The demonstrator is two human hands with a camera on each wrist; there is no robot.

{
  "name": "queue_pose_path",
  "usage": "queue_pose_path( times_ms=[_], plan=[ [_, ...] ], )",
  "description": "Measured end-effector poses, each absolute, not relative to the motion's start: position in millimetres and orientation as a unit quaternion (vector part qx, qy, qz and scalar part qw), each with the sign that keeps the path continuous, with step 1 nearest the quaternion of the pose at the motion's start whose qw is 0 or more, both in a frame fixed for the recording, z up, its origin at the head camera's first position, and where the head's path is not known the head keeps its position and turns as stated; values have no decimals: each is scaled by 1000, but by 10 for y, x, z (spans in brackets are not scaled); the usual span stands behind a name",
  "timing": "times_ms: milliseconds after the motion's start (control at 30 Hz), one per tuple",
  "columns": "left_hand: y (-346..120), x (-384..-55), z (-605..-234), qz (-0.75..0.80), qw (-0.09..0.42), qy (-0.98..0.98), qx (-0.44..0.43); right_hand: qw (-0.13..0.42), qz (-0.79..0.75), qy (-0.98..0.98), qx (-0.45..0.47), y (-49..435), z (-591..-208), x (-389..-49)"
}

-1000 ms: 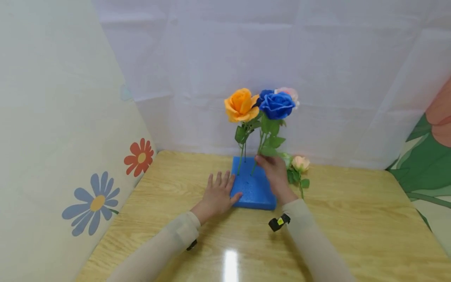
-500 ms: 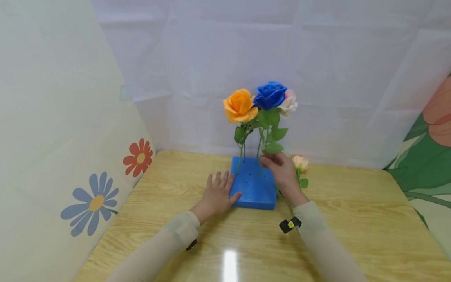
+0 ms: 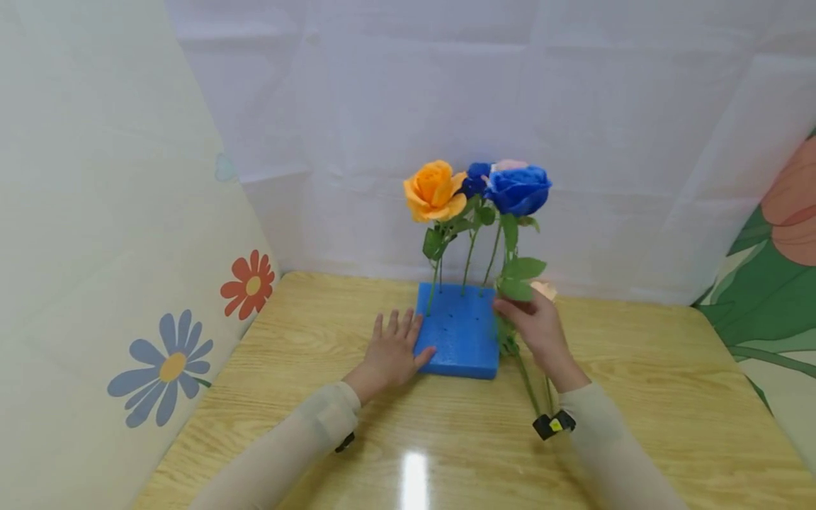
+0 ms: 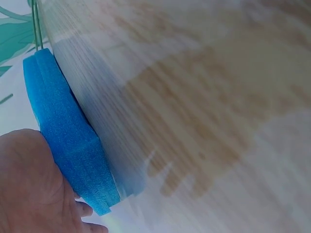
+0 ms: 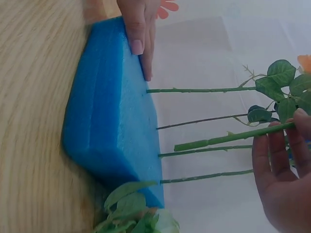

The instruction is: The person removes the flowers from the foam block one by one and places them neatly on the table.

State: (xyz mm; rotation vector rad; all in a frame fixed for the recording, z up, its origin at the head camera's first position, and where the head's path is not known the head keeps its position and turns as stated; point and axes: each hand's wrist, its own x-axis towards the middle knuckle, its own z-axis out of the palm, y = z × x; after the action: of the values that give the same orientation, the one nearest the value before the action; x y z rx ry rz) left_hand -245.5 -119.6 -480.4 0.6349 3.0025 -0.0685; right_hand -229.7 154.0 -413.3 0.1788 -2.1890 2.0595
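Right hand (image 3: 542, 331) pinched the near blue rose (image 3: 519, 190) by its stem (image 5: 233, 138), cut end (image 5: 183, 146) clear of the blue block (image 3: 460, 347)! Left hand (image 3: 390, 350), fingers spread, braced the block's edge, seemingly steadying it.

Over the last second your right hand (image 3: 538, 329) shifts rightward, its fingertips going from above the blue block (image 3: 455, 347) to its right edge. The blue rose (image 3: 519, 190) you pinch travels with it, its bloom now lower than half a second ago. That uncovers the second blue rose (image 3: 474, 183) and a rear-right stem (image 3: 491, 253) in the block, while the pale pink rose (image 3: 510, 165) is now mostly covered. Your hand now hides most of the peach rose (image 3: 544, 289).
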Motion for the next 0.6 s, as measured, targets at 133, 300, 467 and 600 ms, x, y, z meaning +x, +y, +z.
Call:
queue_pose_path(
  times_ms=[133,300,467,600],
  plan=[
    [-1185,-2419,-4748,-22,36,978,206,61,673,-735,52,1648,-4168,-2226],
    [-1180,-2400,-4724,-19,39,978,204,58,649,-756,62,1822,-4233,-2116],
    [-1175,-2394,-4706,-20,40,978,203,58,629,-773,60,2002,-4303,-2035],
    [-1170,-2397,-4706,-26,38,978,204,58,620,-782,42,2140,-4350,-2006]
  ],
)
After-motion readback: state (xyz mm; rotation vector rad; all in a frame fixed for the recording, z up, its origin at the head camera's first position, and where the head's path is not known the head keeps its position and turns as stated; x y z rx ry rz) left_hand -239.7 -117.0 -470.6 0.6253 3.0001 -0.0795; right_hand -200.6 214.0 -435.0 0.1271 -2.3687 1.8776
